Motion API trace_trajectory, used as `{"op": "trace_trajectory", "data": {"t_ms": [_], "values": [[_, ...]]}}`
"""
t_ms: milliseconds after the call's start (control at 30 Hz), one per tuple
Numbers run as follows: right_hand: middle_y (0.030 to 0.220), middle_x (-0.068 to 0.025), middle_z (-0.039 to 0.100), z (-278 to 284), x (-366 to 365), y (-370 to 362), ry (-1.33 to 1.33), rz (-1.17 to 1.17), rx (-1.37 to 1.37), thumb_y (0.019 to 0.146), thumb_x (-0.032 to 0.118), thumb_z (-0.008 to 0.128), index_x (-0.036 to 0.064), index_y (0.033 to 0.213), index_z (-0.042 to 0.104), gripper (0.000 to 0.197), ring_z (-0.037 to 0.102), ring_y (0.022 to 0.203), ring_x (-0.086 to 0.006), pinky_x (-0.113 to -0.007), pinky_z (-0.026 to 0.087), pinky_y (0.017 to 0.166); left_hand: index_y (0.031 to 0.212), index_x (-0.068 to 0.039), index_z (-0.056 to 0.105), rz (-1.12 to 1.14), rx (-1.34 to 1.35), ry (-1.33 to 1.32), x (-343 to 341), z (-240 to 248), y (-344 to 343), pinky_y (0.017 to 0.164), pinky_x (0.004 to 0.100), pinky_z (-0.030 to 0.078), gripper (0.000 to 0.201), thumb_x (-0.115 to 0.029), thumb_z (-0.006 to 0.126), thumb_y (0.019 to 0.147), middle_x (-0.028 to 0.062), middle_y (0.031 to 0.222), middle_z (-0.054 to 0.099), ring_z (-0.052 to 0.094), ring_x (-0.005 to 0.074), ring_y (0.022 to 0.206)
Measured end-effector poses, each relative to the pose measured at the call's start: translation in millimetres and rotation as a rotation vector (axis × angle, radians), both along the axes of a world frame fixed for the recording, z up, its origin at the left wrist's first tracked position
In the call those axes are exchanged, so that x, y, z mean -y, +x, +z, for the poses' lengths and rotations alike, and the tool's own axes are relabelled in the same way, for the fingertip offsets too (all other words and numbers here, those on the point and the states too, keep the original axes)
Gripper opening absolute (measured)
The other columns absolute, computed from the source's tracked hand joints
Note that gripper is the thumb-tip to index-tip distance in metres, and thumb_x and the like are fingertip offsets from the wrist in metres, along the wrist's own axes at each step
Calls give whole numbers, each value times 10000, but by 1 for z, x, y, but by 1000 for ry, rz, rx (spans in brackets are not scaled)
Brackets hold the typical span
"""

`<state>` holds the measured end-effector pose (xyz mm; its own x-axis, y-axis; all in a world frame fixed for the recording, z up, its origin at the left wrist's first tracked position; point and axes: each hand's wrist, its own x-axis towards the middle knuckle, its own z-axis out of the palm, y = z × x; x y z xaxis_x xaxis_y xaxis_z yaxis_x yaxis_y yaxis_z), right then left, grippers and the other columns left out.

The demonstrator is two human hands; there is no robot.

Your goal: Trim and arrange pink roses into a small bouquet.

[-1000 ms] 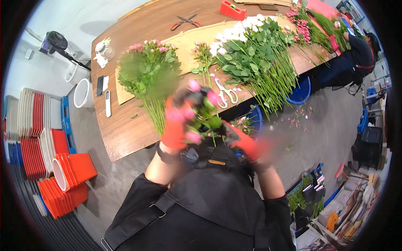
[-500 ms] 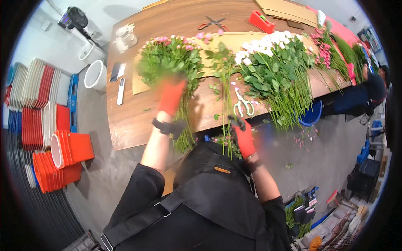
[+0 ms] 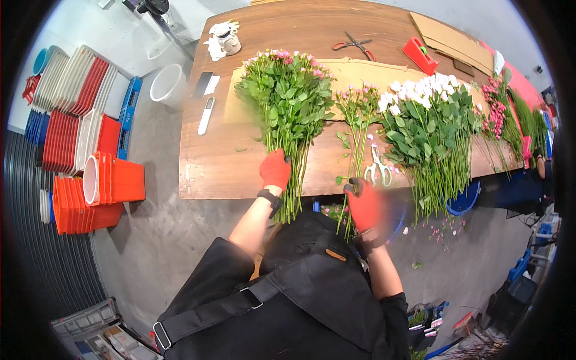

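Note:
A large leafy bunch of pink spray roses (image 3: 294, 99) lies on the wooden table with its stems pointing toward me. My left hand (image 3: 276, 171), in a red glove with dark fingertips, is closed at the left side of those stems, some fingers hidden behind them. To its right is a smaller bunch of pink roses (image 3: 358, 99) with thin stems. My right hand (image 3: 363, 204), gloved alike and partly blurred, pinches that smaller bunch's stems at the table's front edge. Green-handled scissors (image 3: 378, 168) rest just beyond the right hand. White roses (image 3: 429, 114) lie farther right.
Brown cardboard (image 3: 354, 72) lies under the flowers. Red-handled shears (image 3: 354, 46), a red tape dispenser (image 3: 420, 55), a phone (image 3: 202, 85) and a white handheld device (image 3: 206, 116) are on the table (image 3: 270, 27). Orange buckets (image 3: 117, 180) stand left. Another person's arm (image 3: 543, 167) is far right.
My left hand has come down from the leaves of the large pink bunch to its stems. My right hand stays near the smaller bunch's stems. The whole view has shifted.

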<state>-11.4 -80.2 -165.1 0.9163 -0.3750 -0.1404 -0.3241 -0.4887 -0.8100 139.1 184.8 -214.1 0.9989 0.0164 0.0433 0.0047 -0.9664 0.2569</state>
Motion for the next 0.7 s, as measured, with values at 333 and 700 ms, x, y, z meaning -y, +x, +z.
{"op": "trace_trajectory", "data": {"t_ms": [333,700], "values": [[1343,-146,666,45,-27,29,576,88,234,980,73,682,-18,1412,563,457,649,1239,-229,-362,514,1048,1148,25,738,-80,-162,-1393,36,82,-37,760,259,537,216,-84,734,961,16,935,735,646,83,842],[1187,-114,727,143,0,27,658,-156,479,975,-5,643,-33,1469,526,508,694,1041,-185,-321,549,929,1310,-14,668,-552,-257,-1155,104,178,-96,835,283,533,383,-50,717,931,45,1111,734,651,94,921]]}}
